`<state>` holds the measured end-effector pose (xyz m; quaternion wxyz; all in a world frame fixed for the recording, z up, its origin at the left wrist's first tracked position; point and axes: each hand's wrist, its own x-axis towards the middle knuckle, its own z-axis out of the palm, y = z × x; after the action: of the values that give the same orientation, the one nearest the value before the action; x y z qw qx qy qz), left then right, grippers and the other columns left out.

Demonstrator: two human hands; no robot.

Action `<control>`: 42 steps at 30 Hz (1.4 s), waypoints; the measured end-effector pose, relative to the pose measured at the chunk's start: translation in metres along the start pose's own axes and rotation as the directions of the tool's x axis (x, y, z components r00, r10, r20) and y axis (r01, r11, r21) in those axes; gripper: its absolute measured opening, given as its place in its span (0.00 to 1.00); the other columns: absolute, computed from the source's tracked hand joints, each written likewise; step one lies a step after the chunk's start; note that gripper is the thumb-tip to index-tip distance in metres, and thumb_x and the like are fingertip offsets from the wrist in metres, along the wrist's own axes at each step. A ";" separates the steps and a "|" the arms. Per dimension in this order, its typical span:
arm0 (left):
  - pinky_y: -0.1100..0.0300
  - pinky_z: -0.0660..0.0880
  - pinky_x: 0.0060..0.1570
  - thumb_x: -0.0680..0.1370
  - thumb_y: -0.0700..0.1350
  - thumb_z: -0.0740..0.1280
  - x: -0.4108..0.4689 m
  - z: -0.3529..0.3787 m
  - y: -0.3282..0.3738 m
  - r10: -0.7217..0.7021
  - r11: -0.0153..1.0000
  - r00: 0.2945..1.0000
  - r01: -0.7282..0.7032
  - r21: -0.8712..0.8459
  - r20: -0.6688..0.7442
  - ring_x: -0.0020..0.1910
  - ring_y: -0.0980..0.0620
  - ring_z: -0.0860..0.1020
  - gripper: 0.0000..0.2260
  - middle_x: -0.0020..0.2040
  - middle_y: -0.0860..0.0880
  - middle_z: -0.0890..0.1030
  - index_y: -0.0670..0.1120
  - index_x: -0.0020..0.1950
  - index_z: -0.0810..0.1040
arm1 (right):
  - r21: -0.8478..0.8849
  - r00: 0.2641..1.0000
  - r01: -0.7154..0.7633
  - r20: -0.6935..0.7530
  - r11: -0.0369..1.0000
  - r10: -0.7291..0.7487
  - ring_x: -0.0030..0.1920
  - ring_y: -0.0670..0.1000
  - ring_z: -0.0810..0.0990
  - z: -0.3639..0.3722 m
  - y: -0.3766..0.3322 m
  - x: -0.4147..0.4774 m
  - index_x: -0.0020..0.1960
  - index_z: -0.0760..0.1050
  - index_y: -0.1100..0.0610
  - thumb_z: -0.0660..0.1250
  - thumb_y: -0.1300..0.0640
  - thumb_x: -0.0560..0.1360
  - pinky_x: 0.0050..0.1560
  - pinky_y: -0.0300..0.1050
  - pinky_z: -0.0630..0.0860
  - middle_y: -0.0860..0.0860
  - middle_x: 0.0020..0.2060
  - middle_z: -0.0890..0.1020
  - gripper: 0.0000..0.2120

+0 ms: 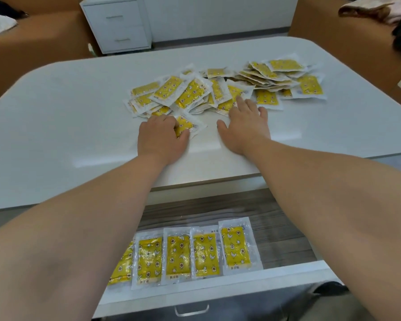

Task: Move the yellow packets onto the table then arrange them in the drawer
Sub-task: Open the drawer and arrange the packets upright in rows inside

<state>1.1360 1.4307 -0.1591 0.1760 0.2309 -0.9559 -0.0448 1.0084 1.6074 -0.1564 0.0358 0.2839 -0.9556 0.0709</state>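
Observation:
A loose heap of yellow packets (220,89) in clear wrappers lies across the middle and far right of the white table (67,112). My left hand (160,135) curls its fingers round one yellow packet (188,126) at the heap's near edge. My right hand (245,123) lies flat with spread fingers, its fingertips touching packets at the heap's front. Below the table's near edge the drawer (276,228) stands pulled out, with a row of several yellow packets (185,253) laid side by side along its front; my left forearm hides the row's left end.
A white cabinet (118,24) with two drawers stands behind the table. Brown seats (39,35) flank it left and right, with clothes (368,8) on the right one. The drawer's wooden floor is bare at its right and back. A metal handle (191,310) sits on the drawer front.

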 end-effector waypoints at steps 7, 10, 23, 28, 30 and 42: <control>0.48 0.71 0.58 0.80 0.62 0.59 -0.011 -0.008 0.009 -0.071 0.997 0.995 0.069 0.030 0.068 0.59 0.44 0.73 0.21 0.56 0.48 0.80 0.48 0.59 0.80 | -0.010 0.997 -0.007 -0.079 1.000 0.006 0.73 0.60 0.65 0.000 -0.001 -0.003 0.73 0.67 0.53 0.51 0.38 0.80 0.74 0.62 0.58 0.58 0.69 0.71 0.28; 0.48 0.70 0.56 0.82 0.59 0.55 -0.018 -0.014 0.018 -0.111 0.993 0.990 0.107 0.047 0.085 0.58 0.43 0.73 0.20 0.54 0.47 0.79 0.47 0.55 0.80 | -0.020 0.997 0.002 -0.077 1.000 -0.004 0.69 0.60 0.66 -0.001 -0.001 -0.002 0.66 0.76 0.54 0.51 0.37 0.80 0.73 0.60 0.60 0.57 0.65 0.71 0.28; 0.49 0.76 0.46 0.79 0.64 0.63 -0.100 -0.064 0.007 0.005 0.998 0.982 -0.016 0.058 0.188 0.45 0.47 0.76 0.19 0.43 0.49 0.77 0.50 0.45 0.82 | 0.243 0.989 0.144 0.009 0.959 -0.151 0.57 0.55 0.74 -0.028 -0.005 -0.119 0.61 0.75 0.49 0.63 0.47 0.80 0.54 0.52 0.70 0.50 0.55 0.77 0.12; 0.52 0.72 0.48 0.78 0.64 0.63 -0.118 -0.061 -0.005 0.052 0.998 0.987 -0.045 -0.052 0.152 0.49 0.48 0.73 0.18 0.46 0.52 0.74 0.49 0.44 0.75 | 0.310 0.967 0.041 0.228 0.950 -0.116 0.74 0.59 0.64 -0.039 -0.012 -0.121 0.78 0.60 0.47 0.69 0.43 0.75 0.72 0.60 0.64 0.54 0.72 0.67 0.35; 0.50 0.73 0.50 0.79 0.62 0.64 -0.115 -0.059 -0.003 0.067 0.994 0.980 -0.049 -0.101 0.187 0.53 0.45 0.75 0.17 0.51 0.50 0.77 0.48 0.46 0.73 | 0.284 0.951 0.011 0.292 0.959 -0.098 0.75 0.59 0.63 -0.040 -0.010 -0.119 0.80 0.55 0.47 0.70 0.38 0.73 0.73 0.62 0.63 0.54 0.73 0.67 0.42; 0.44 0.66 0.68 0.81 0.60 0.62 -0.107 -0.063 0.002 0.073 0.996 0.947 -0.053 -0.072 0.313 0.72 0.42 0.66 0.26 0.72 0.47 0.72 0.50 0.76 0.67 | 0.225 0.909 0.229 0.299 0.947 -0.291 0.52 0.54 0.78 -0.066 -0.006 -0.127 0.57 0.73 0.54 0.72 0.51 0.76 0.47 0.48 0.74 0.51 0.50 0.77 0.14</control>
<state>1.2471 1.4809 -0.1339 0.0295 0.1848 -0.9767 -0.1052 1.1195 1.6809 -0.1042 -0.1414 0.4190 -0.8907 0.1055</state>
